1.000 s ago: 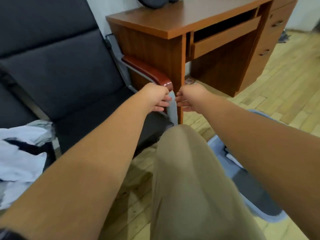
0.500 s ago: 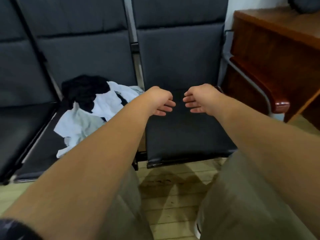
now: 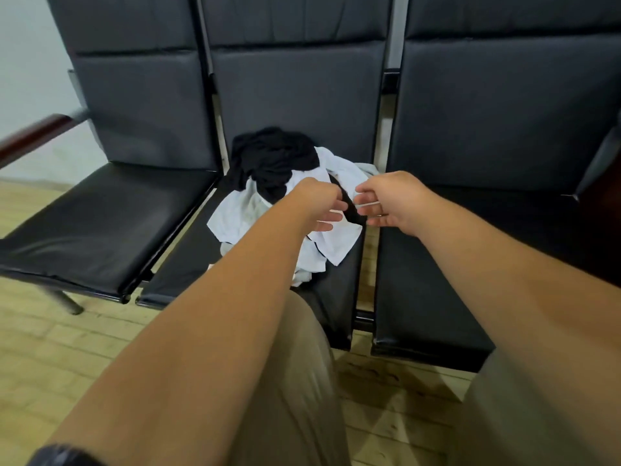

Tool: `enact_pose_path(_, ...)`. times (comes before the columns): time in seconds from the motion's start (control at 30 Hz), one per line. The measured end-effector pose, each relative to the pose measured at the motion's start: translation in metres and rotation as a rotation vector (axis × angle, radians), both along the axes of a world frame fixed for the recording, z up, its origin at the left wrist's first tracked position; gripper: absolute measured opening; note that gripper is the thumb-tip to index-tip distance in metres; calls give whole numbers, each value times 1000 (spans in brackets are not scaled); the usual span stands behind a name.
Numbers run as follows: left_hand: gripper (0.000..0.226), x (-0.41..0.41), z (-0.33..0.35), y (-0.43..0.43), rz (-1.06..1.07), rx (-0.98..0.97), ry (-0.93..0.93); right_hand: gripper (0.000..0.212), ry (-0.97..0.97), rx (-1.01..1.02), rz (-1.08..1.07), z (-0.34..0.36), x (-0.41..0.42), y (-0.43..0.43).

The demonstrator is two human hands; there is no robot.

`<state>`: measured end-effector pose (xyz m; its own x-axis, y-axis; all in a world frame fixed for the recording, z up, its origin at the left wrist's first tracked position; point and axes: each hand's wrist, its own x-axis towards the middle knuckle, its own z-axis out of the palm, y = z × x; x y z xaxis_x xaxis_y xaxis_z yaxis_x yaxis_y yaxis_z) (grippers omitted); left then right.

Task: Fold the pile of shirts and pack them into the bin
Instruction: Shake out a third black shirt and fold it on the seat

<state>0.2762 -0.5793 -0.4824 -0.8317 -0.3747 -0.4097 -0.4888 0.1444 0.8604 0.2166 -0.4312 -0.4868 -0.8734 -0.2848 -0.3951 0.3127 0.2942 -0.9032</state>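
Trouser legs, tan: two. My left leg lies under my left forearm; my right leg sits at the lower right corner.

Cuff, dark: one, at the bottom edge on my left arm.

Forearms, bare: two. Both stretch forward and converge toward the middle; my right forearm comes in from the right edge.

Floor, pale wood strips: one, showing beneath and in front of the seats.

Hands: two, held level and near each other, backs up. My left hand has its fingers loosely extended and slightly apart, pointing right. My right hand has its fingers spread and pointing left. Neither hand grips anything that I can see; whether the fingertips touch cloth I cannot tell.

Pile of shirts: one, rumpled, on the middle seat, directly under and beyond both hands. It holds one bunched black garment at the back and white cloth spilling forward; the number of shirts cannot be counted. A black strip runs through the gap between my fingertips.

Seats, black padded, joined in a row: three, counting the left seat and the right seat, each with an upright backrest.

Armrests: two, a reddish wooden one at far left, a dark one at the right edge.

Wall, pale: one, behind the left end.
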Motion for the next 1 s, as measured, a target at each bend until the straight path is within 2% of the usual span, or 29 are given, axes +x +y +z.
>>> enact_pose_path(0.17, 22, -37, -19, -21, 201, 82, 55, 16, -30, -73, -24, -21, -20, -26)
enact_pose_path(0.27, 16, -59, -42, -37, 343, 130, 232, 13, -58, -104, -47, -37, -35, -35)
enact_pose_path(0.33, 15, -71, -56, -49, 405, 28, 282, 11, -73, -125, -64, -47, -45, -37)
enact_pose_path(0.47, 24, -83, -69, -59, 348, -431, 251, 13, -128, -118, -129, -60, -63, -38)
enact_pose_path(0.53, 34, -87, -74, -64, 313, -595, 182, 16, -135, -103, -135, -61, -71, -39)
enact_pose_path(0.7, 52, -88, -85, -70, 256, -590, 63, 18, -136, -99, -150, -61, -84, -35)
enact_pose_path(0.77, 44, -87, -86, -75, 272, -607, 39, 18, -143, -99, -158, -60, -87, -33)
enact_pose_path(0.83, 15, -86, -84, -76, 259, -645, 5, 17, -145, -93, -164, -61, -87, -31)
enact_pose_path(0.87, 8, -86, -84, -78, 254, -676, -2, 16, -143, -88, -166, -61, -87, -31)
enact_pose_path(1.0, 22, -83, -81, -86, 333, -690, 10, 17, -139, -82, -168, -62, -85, -30)
